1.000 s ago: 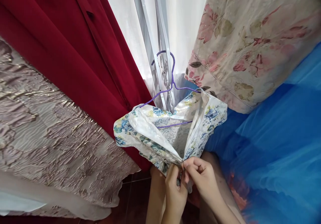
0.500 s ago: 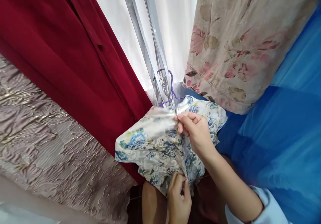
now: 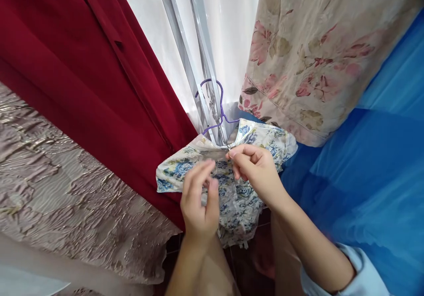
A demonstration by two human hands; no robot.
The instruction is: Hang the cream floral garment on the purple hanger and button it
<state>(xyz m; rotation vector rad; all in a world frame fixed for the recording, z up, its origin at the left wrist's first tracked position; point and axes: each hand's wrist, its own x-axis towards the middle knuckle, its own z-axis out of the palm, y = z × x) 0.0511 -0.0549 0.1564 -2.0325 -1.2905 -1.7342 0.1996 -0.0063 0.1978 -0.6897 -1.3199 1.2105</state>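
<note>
A white blouse (image 3: 232, 194) with blue flowers hangs on a purple hanger (image 3: 221, 106), its shoulders spread to both sides. At the middle of its neckline my right hand (image 3: 253, 168) is closed in a pinch on a small metallic zipper pull (image 3: 228, 147). My left hand (image 3: 200, 194) is raised in front of the blouse's left half, slightly blurred. Its fingers are curved and apart from the thumb, with nothing between them. Part of the blouse front is hidden behind both hands.
Grey-white metal poles (image 3: 205, 44) stand behind the hanger, before a white curtain (image 3: 232, 31). Red cloth (image 3: 109, 79) and a textured mauve fabric (image 3: 76, 199) hang at left. At right are a beige floral garment (image 3: 308, 62) and blue cloth (image 3: 361, 176).
My left hand has let go of the blouse's lower part and risen to the left of my right hand. The neckline edges now meet at my right hand, which keeps its pinch.
</note>
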